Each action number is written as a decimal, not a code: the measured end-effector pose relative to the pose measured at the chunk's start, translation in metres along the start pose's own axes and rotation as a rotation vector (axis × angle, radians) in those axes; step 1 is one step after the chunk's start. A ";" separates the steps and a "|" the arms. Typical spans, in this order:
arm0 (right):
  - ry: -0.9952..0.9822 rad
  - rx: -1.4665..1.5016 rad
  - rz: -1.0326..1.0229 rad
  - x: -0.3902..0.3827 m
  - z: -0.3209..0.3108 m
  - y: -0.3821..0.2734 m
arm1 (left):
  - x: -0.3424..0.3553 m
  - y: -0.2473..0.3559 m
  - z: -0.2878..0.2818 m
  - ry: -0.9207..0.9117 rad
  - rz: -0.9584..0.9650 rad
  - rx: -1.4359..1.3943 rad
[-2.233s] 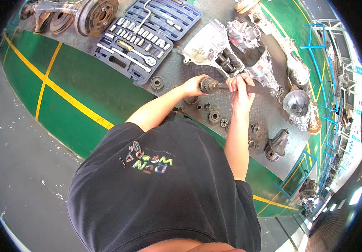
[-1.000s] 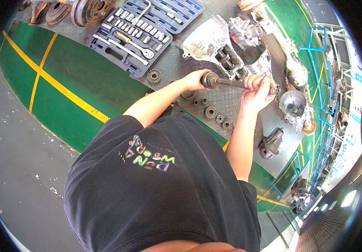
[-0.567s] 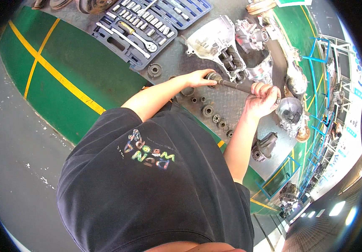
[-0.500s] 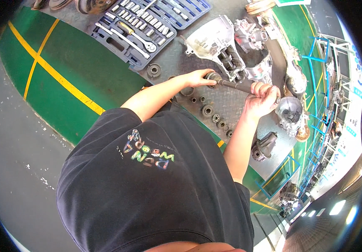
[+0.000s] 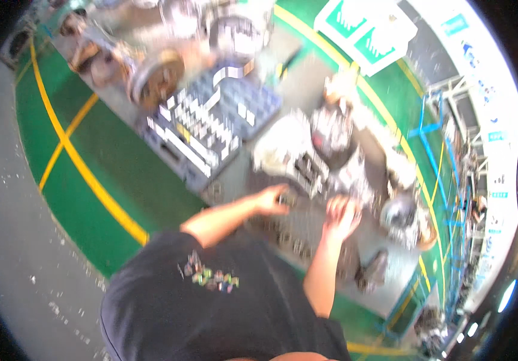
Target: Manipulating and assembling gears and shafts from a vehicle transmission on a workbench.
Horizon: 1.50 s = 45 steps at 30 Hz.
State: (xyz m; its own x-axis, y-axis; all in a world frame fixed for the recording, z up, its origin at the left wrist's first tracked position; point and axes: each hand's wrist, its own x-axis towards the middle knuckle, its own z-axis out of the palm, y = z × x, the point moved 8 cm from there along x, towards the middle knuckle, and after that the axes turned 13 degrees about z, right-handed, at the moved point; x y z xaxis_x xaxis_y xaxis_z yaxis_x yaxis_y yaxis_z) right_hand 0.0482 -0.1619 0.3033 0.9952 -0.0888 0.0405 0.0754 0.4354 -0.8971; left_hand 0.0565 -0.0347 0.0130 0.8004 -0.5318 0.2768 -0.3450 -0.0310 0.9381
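Motion blur smears this moment. My left hand (image 5: pixel 271 200) reaches over the metal bench, its fingers beside a dark part (image 5: pixel 287 199) that I cannot make out sharply. To its right my right hand (image 5: pixel 342 219) is held over the bench with its fingers bent. No clear shaft shows between the hands, and the blur hides whether either hand grips anything. Several small gears (image 5: pixel 298 248) lie in a row on the near side. Just beyond the hands stands a pale gearbox housing (image 5: pixel 283 144) with a dark gear set (image 5: pixel 310 171) in its opening.
An open blue socket set case (image 5: pixel 194 171) lies at the left, with a rusty drum (image 5: pixel 158 78) behind it. More castings (image 5: pixel 331 129) sit at the far side. A bell-shaped housing (image 5: pixel 400 212) and a dark casting (image 5: pixel 372 271) are on the right.
Half a second ago both hands held a long gear shaft; now it cannot be made out. My hands are closer together, and the view has swung, shifting the bench scene lower.
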 end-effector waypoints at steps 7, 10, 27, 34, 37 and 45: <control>-0.162 -0.045 0.005 -0.021 0.005 -0.001 | -0.007 0.045 0.000 -0.063 0.115 -0.144; -0.270 -0.021 -0.026 -0.020 0.006 0.004 | -0.008 0.042 -0.005 -0.090 0.067 -0.123; 0.204 -0.044 -0.126 -0.030 0.001 0.021 | -0.008 0.052 -0.014 0.173 0.043 0.113; -0.275 -0.051 0.048 -0.005 0.022 0.020 | -0.003 0.060 -0.023 0.194 0.056 0.050; -0.209 -0.016 0.077 -0.003 0.017 0.020 | -0.004 0.063 -0.022 0.195 0.034 0.060; -0.017 -0.104 -0.077 -0.009 0.029 0.014 | -0.007 0.060 -0.022 0.190 0.007 0.043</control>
State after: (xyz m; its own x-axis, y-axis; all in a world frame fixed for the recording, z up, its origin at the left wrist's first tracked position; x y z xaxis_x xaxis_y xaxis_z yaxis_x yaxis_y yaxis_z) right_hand 0.0422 -0.1292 0.3035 0.9877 -0.1026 0.1180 0.1459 0.3326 -0.9317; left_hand 0.0409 -0.0146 0.0721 0.8747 -0.3626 0.3217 -0.3686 -0.0665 0.9272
